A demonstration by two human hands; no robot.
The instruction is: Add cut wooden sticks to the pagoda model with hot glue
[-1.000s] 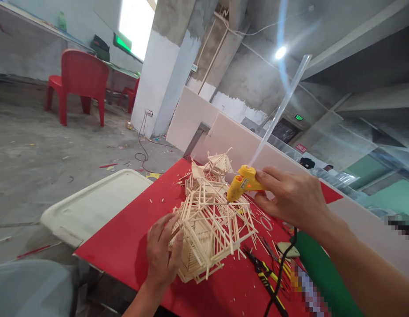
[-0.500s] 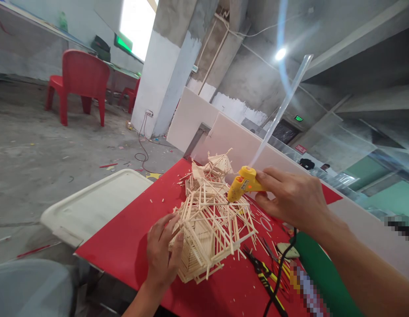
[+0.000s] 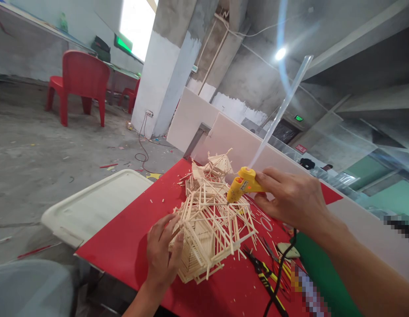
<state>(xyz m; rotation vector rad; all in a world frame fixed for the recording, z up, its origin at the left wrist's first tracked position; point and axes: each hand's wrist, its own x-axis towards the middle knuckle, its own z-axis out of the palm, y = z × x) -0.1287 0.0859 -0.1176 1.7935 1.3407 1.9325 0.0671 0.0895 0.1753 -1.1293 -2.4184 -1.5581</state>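
Observation:
A model made of thin wooden sticks (image 3: 204, 237) lies on the red tabletop, its open framework facing up. My left hand (image 3: 163, 248) grips the model's near left side, with fingers and thumb against the sticks. In my right hand (image 3: 290, 198) is a yellow hot glue gun (image 3: 239, 187), held by its handle. Its nozzle points down at the framework's upper right sticks, and whether it touches them I cannot tell. From the gun's back rises a long clear glue stick (image 3: 283, 105). A black cord hangs below my right hand.
Black-and-yellow pliers (image 3: 265, 279) lie right of the model, near loose sticks and a clear ring (image 3: 266, 223). Behind stands a smaller stick structure (image 3: 220, 164). A white panel (image 3: 237, 141) borders the red table (image 3: 125, 246). Red chair (image 3: 84, 75) at far left; green seat (image 3: 323, 264) at right.
The glue gun's nozzle has shifted very slightly to the left. My left hand and the stick model stay in place.

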